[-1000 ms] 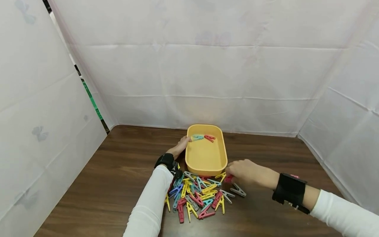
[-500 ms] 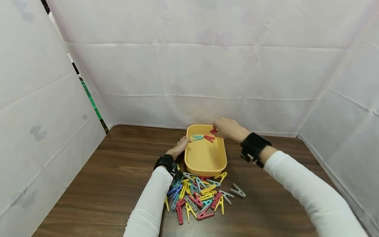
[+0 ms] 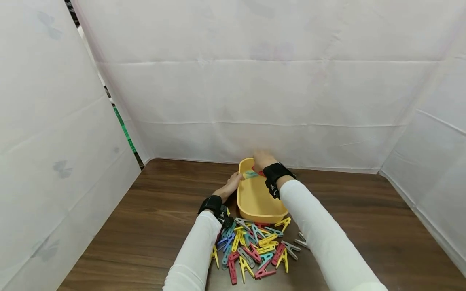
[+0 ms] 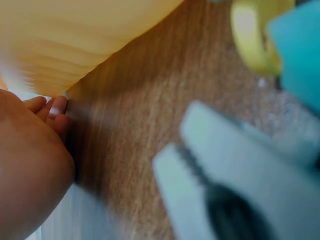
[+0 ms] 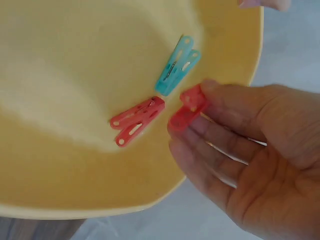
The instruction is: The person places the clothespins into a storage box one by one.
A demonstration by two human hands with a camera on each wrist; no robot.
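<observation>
1. The right hand is out over the far end of the yellow tray, with a red clothespin pinched between thumb and fingertips. The fingers are closed on it and it hangs just above the tray floor, not set down yet.

2. Two pins already lie inside the tray: a teal clothespin and another red pin. They sit close together near the far wall, just beside the one being held.

3. The left hand rests against the tray's outer left wall near the far corner. In the left wrist view the fingers look fairly straight and pressed to the tray side, so it's bracing, not gripping anything.

4. The loose pile of clothespins is on the wooden table right in front of the tray's near edge: yellow, red, blue, teal, grey all jumbled, between the two white sleeves.

5. Progress-wise I'd say this is really early. Two in, a third about to land, and the whole heap is basically untouched. Dozens left by the look of it.
</observation>
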